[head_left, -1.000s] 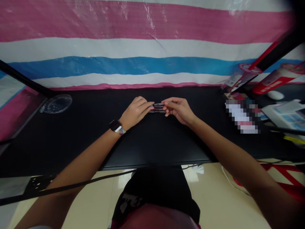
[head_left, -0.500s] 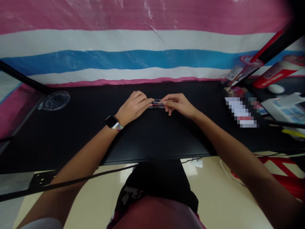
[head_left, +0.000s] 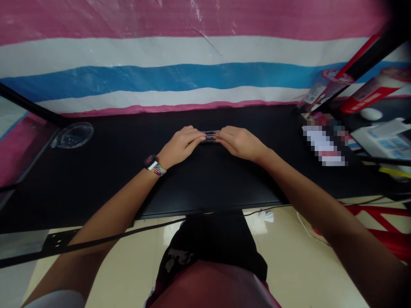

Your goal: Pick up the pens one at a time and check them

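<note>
Several slim pens (head_left: 210,136) lie side by side, level, near the middle of the black table (head_left: 205,179). My left hand (head_left: 184,145) has its fingers closed round their left ends; a watch with a colourful strap is on that wrist. Around the right ends are the closed fingers of my right hand (head_left: 240,142). Only the short middle stretch of the pens shows between the two hands, with dark and reddish parts. The hands cover the ends.
A clear round plastic lid (head_left: 75,134) lies at the far left. To the right are a clear cup (head_left: 329,87), a red and white container (head_left: 372,94), a white rounded object (head_left: 371,114) and a blurred-out packet (head_left: 324,145). A striped sheet hangs behind.
My right hand's fingers have closed in round the right ends of the pens, where they were looser and more spread before. The pens now sit more evenly together. My left hand has barely moved.
</note>
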The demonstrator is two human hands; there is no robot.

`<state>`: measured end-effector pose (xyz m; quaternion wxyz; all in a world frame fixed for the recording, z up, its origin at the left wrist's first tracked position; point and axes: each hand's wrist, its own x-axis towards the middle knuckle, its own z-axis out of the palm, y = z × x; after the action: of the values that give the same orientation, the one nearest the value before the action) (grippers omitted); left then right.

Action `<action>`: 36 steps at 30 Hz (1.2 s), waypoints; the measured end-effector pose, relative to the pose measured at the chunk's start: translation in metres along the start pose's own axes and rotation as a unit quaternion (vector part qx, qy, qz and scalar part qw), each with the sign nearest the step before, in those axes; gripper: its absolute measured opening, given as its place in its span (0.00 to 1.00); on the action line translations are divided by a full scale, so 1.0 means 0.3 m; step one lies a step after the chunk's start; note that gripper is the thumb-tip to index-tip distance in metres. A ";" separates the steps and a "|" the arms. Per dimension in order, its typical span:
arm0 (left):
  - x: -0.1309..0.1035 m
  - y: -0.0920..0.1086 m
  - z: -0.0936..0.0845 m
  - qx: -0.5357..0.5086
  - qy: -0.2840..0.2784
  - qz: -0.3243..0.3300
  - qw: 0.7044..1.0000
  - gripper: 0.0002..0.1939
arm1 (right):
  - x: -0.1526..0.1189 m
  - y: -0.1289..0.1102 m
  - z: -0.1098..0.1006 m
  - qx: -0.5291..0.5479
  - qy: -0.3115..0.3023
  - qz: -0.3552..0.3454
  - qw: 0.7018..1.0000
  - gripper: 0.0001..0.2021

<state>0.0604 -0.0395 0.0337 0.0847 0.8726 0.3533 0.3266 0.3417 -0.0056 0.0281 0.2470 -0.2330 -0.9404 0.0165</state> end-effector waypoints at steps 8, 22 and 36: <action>0.000 0.006 -0.011 -0.065 0.023 -0.090 0.994 0.22 | 0.013 0.005 0.013 -0.097 0.054 -0.029 0.993 0.21; -0.005 -0.015 -0.006 -0.094 0.081 -0.060 0.990 0.10 | 0.003 0.013 0.039 0.349 0.047 0.159 0.922 0.17; -0.003 -0.014 -0.011 -0.152 0.135 -0.130 0.971 0.08 | 0.048 -0.027 0.023 0.783 0.108 0.333 0.515 0.14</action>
<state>0.0553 -0.0373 0.0342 0.2094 0.7440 0.4184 0.4771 0.3240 -0.0059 0.0299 0.4056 -0.2418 -0.3667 0.8016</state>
